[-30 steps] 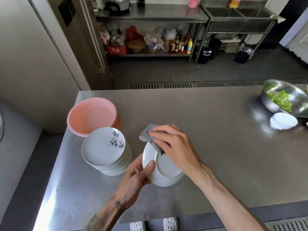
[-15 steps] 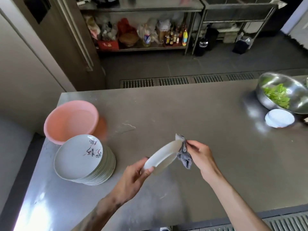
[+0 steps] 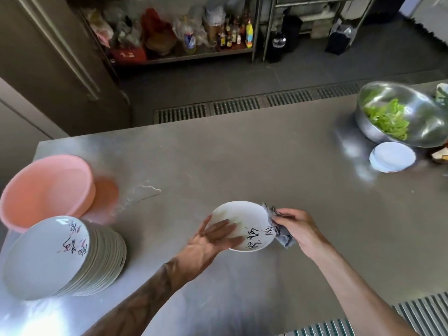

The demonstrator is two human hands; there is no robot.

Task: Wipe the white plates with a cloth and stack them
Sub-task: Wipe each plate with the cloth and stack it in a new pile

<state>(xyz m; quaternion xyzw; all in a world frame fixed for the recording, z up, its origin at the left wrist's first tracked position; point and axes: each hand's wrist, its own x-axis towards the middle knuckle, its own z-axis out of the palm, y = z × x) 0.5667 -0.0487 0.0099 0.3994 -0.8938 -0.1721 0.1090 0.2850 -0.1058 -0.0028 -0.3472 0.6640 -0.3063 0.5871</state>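
We look down on a wide steel table (image 3: 242, 154); at its far left stands a pink basin (image 3: 46, 190), and just beside it, nearer us, a tall stack of white plates (image 3: 48, 258) with dark brush lettering on the top one; at far right a steel bowl (image 3: 417, 103) holds green leaves, a small white dish (image 3: 391, 160) just beside it; near the front middle, one lettered white plate (image 3: 242, 219) lies face up between two hands; the left hand (image 3: 213, 236) lays straight fingers flat across its face; the right hand (image 3: 295, 226) pinches a grey cloth (image 3: 281, 235) against its right rim.
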